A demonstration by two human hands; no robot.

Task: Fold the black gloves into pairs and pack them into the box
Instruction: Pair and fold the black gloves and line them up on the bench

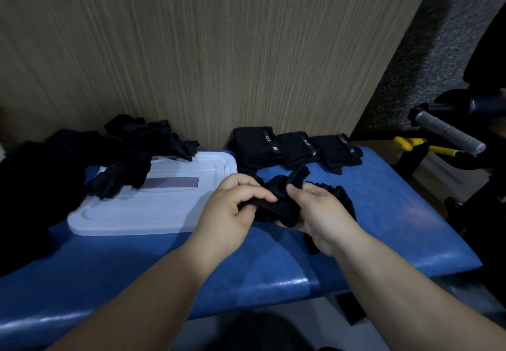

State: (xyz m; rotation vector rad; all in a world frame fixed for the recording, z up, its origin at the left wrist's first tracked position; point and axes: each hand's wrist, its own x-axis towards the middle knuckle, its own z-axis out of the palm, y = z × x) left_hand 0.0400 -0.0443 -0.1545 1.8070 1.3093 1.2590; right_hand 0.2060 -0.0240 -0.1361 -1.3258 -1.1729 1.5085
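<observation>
A loose heap of black gloves [82, 156] is piled at the far left of the blue surface [397, 213], and part of it is spilled onto a white board [153, 213] marked with a grey strip [172, 182]. Just right of the board, the left hand [232, 208] is held above the surface with its fingers curled, and the edge of a black glove [276, 205] is pinched between thumb and fingertips. The glove is bunched between the two hands and touched by both. Its other side is gripped by the right hand [320, 213], with the thumb laid on top and the fingers curled beneath. A gathered cuff is seen behind this hand, and a dark end hangs below its wrist. Beyond the hands, three folded pairs [295, 148] are lined up side by side against the wood-grain panel [219, 49]. Further right, off the surface, yellow handles [405, 142] and a grey grip [449, 134] are seen.
</observation>
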